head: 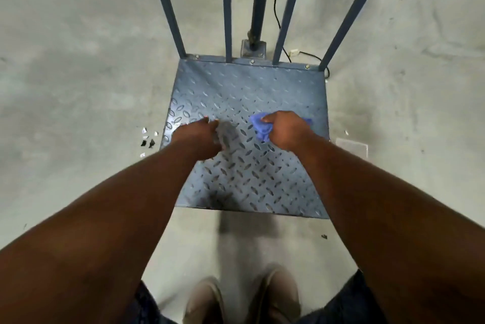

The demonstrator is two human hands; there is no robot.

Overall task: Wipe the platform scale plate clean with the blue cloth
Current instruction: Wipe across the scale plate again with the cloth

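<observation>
The platform scale plate (244, 87) is a blue-grey diamond-tread sheet lying flat on the concrete floor ahead of me. My right hand (284, 130) is shut on a crumpled blue cloth (259, 126), which bulges out to the left of the fist over the right half of the plate. My left hand (202, 137) hovers over the plate's left side with fingers loosely curled and nothing seen in it. A dark smudge (217, 200) marks the plate near its front edge.
Blue guard rail bars (170, 8) and a central column (258, 3) rise from the plate's far edge. A black cable (277, 8) trails behind. Small paper scraps (148, 137) lie on the floor left of the plate. My shoes (241, 297) stand just before the front edge.
</observation>
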